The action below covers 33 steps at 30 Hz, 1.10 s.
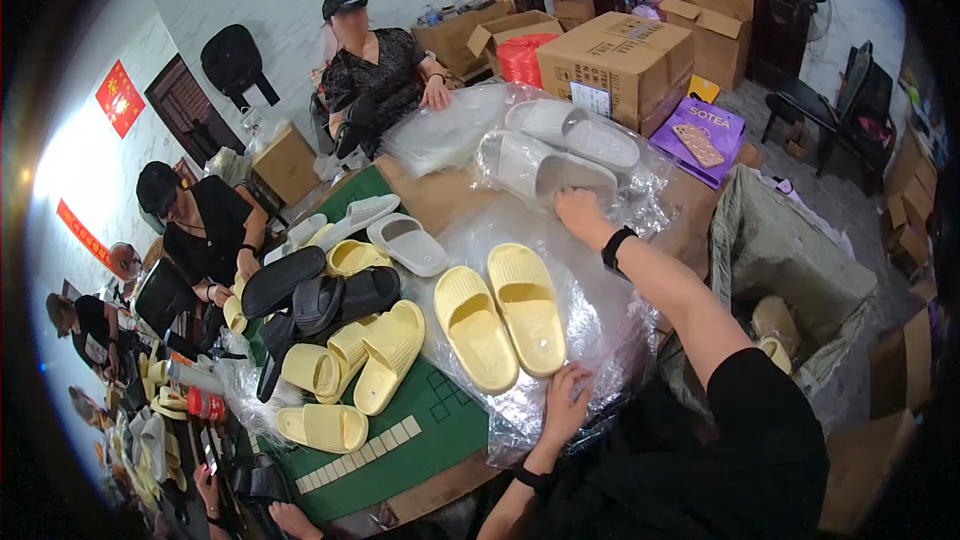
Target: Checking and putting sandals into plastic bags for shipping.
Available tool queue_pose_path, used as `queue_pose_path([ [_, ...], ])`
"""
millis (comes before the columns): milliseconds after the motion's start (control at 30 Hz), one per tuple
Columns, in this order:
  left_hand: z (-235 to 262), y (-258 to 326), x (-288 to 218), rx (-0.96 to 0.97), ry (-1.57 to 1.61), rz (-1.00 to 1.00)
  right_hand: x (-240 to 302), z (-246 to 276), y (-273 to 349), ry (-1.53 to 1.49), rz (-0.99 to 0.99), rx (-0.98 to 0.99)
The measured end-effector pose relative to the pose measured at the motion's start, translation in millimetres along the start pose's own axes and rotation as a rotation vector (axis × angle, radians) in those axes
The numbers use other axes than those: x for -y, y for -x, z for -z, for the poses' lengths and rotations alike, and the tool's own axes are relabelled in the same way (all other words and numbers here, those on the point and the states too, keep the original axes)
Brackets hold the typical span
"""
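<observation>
A pair of pale yellow slides (480, 340) lies side by side on a stack of clear plastic bags (600, 335). My left hand (566, 402) lies on the bags by the heel of the right-hand slide, its fingers stretched out and holding nothing. Farther off, my right hand (582, 212) is closed at the near edge of a clear plastic bag (650, 202) around light grey slides (508, 162). Its fingertips are hidden, but they seem to pinch the film by one slide's heel. More grey slides (570, 130) lie bagged behind.
To the left, loose yellow, black (318, 300) and grey slides pile on a green mat (440, 420). Behind stand a cardboard box (618, 60) and a purple bag with a phone (698, 145). A woven sack (790, 250) is at the right. A co-worker (380, 80) sits opposite.
</observation>
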<state>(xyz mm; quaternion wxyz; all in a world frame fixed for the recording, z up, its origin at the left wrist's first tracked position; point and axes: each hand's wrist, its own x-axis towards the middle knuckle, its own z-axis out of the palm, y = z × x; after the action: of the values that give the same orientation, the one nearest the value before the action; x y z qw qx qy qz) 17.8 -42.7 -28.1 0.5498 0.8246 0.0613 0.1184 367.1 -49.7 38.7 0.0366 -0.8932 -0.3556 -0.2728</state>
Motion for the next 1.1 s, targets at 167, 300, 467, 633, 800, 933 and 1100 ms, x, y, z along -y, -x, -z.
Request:
queue_pose_path([
  [167, -1, -1, 0, 0.000, -0.028, -0.035, -13, 31, -25, -0.125, -0.046, 0.032],
  [300, 0, 0, 2, -0.007, -0.074, -0.040, -28, 83, -57, -0.691, -0.208, -0.272],
  [467, -3, 0, -4, 0.010, -0.215, -0.090, -81, 137, -69, -0.826, -0.351, -0.334],
  [633, -6, 1, -51, 0.175, -0.377, -0.107, -114, 217, -33, -1.106, -0.495, -0.337],
  [800, -42, -23, -120, 0.439, -0.451, -0.497, -132, 300, 16, -1.380, -0.635, -0.459],
  [933, -108, -43, -79, 0.666, -0.578, -0.539, -163, 307, 63, -1.096, -0.467, -0.601],
  [1100, -157, -54, -85, 0.602, -0.464, -0.834, -191, 359, 153, -0.867, -0.545, -0.676],
])
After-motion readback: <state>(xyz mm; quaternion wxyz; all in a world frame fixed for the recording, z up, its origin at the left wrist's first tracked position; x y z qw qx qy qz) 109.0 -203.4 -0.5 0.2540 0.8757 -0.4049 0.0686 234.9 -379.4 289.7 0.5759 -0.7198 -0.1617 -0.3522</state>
